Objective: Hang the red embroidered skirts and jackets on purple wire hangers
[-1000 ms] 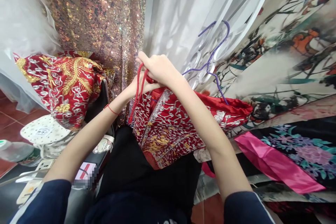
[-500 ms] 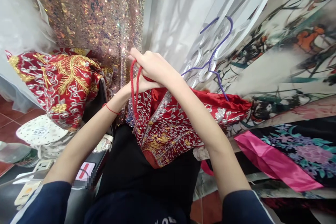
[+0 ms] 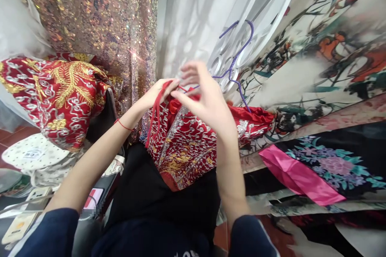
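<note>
While the red embroidered garment (image 3: 177,158) lay over the person's black-clad lap (image 3: 169,213), the arms of a purple hanger (image 3: 231,69) ran into its upper edge. At the garment's upper left corner, the left hand (image 3: 163,91) pinched a red cord (image 3: 158,104), whose strands trailed down the garment's left side. Above the garment's middle, the right hand (image 3: 206,98), blurred, held its fingers parted from the thumb; whether the cord touched it could not be told. Left of the garment were a second embroidered cloth (image 3: 72,92), a dotted white item (image 3: 36,153) and, farthest, a clear container (image 3: 10,180), its contents too blurred to identify.
</note>
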`<action>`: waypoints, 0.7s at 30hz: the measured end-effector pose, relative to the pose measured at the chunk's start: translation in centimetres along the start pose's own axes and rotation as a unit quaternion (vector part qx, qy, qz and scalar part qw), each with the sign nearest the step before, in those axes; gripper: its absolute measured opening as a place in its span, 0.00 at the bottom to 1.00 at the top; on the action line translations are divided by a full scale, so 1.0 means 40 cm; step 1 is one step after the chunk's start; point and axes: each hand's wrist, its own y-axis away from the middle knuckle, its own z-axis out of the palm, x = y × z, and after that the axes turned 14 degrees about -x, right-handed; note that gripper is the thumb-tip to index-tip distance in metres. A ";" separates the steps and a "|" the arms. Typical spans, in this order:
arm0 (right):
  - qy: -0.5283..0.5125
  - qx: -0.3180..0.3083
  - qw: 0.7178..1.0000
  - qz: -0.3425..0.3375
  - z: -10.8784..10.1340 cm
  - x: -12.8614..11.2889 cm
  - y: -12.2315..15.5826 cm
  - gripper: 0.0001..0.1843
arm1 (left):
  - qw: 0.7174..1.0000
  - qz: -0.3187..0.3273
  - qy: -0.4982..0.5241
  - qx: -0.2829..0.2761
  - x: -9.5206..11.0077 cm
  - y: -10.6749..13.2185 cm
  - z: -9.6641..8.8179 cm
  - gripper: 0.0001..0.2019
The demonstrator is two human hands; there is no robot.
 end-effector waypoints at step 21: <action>-0.387 0.267 0.808 0.354 0.630 0.152 0.218 0.15 | 0.997 -0.025 -0.070 -0.010 0.034 0.053 0.062 0.27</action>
